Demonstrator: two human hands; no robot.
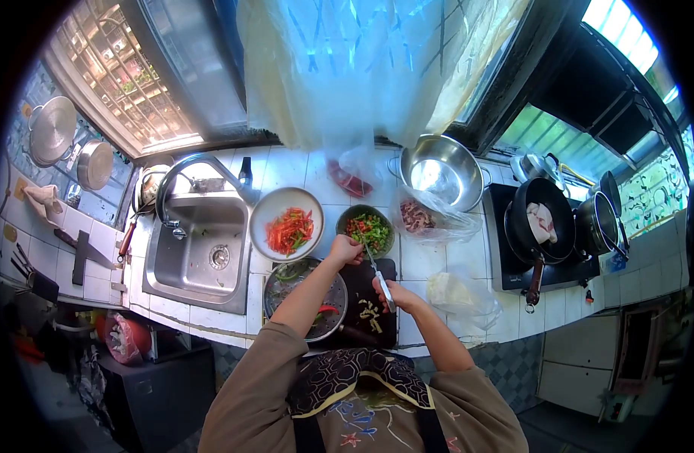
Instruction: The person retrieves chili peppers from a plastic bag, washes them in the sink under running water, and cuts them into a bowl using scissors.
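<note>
My right hand [397, 293] grips a knife [385, 290] by its pale handle, and the blade points up and away toward a dark bowl [393, 240]. Chopped green and red peppers [368, 229] fill that bowl. At the bowl's near left edge, close to the blade, my left hand [347, 250] has its fingers pinched together; what they hold, if anything, is hidden. Below both hands lies a dark cutting board [388, 332] with pale chopped strips [370, 315] on it. A colander-like round pan [269, 306] with green and red peppers sits under my left forearm.
A white plate of shredded red pepper [289, 230] stands left, beside the sink [160, 283]. Bagged meat [416, 217] and a large steel pot [437, 170] are at right. A wok [542, 219] with pale meat rests on the stove, its handle toward me. A plastic bag [460, 298] lies nearer.
</note>
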